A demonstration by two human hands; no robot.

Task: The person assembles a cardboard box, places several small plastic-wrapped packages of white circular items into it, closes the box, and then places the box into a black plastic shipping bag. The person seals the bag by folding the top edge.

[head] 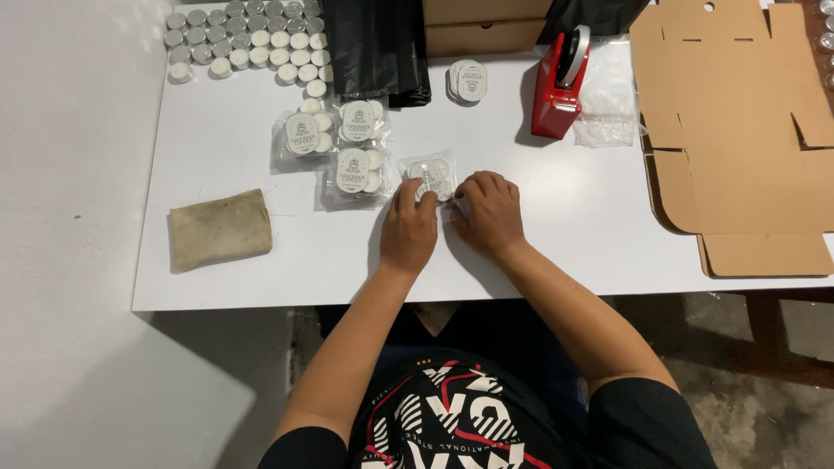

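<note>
Head view: left hand (408, 227) and right hand (489, 211), knuckles up (fingers curled), both pinching clear candle packet (428, 171).

A white table (217, 278) carries a red tape dispenser (559, 82). Left of the dispenser lie a stack of round labels (467, 81), black bags (375, 48), loose tealight candles (248, 39), three sealed candle packets (334, 143) and a folded tan cloth (219, 228); right of it, flat cardboard (738, 130).

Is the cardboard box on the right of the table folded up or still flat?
Flat. The cardboard box lies unfolded on the table, its flaps spread out with no walls raised, well apart from both hands.
</note>
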